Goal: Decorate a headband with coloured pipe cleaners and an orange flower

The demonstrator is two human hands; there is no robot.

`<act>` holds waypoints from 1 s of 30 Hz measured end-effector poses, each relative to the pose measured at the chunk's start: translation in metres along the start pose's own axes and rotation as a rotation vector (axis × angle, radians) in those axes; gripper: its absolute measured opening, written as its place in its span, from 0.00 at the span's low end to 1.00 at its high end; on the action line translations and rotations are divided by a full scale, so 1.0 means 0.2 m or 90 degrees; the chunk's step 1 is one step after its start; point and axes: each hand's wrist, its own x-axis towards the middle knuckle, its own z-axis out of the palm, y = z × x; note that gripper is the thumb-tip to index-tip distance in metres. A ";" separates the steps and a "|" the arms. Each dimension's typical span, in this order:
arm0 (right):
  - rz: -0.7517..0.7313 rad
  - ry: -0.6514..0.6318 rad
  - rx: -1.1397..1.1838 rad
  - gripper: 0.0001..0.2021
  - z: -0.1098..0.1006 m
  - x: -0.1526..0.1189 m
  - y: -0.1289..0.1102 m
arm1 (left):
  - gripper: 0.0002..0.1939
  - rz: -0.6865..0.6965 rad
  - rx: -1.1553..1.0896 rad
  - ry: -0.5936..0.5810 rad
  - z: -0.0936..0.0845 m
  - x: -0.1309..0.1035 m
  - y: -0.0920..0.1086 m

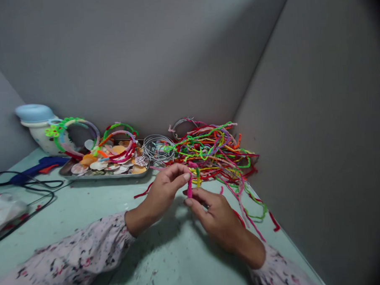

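A short pink pipe cleaner point(189, 188) stands upright between my two hands, over the middle of the table. My left hand point(162, 192) pinches its upper end between thumb and fingers. Lower down, my right hand point(216, 215) grips the bottom end of the same piece. Just behind it a yellow and green fuzzy strand point(198, 178) shows; whether it is joined to the pink one I cannot tell. Beyond my hands lies a tangled heap of many-coloured pipe cleaners point(209, 146), with some strands trailing toward my right forearm.
A metal tray point(106, 177) of seashells holds pipe-cleaner-wrapped hoops point(118, 135). Beside it sits a coil of grey wire point(158, 148). At left are a blue glue gun point(33, 170), its black cord, a white pot with blue lid point(34, 113) and a plastic bag point(7, 211). Grey walls border the table.
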 end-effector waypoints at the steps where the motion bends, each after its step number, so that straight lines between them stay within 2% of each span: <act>1: -0.011 0.041 -0.025 0.09 0.04 -0.01 0.01 | 0.05 0.001 0.013 0.000 0.00 0.00 -0.01; 4: -0.049 0.110 -0.103 0.09 0.10 -0.03 0.05 | 0.05 0.016 0.063 0.017 0.00 -0.01 -0.04; 8: -0.083 0.140 -0.182 0.09 0.13 -0.05 0.09 | 0.06 0.030 0.099 0.038 0.00 -0.02 -0.09; 15: -0.089 0.139 -0.229 0.09 0.17 -0.06 0.12 | 0.06 0.027 0.107 0.042 0.00 -0.03 -0.14; 21: -0.087 0.161 -0.213 0.07 0.19 -0.07 0.14 | 0.08 0.006 0.113 0.044 0.01 -0.03 -0.15; 30: -0.085 0.139 -0.244 0.08 0.21 -0.07 0.15 | 0.07 -0.036 0.079 0.056 0.00 -0.02 -0.16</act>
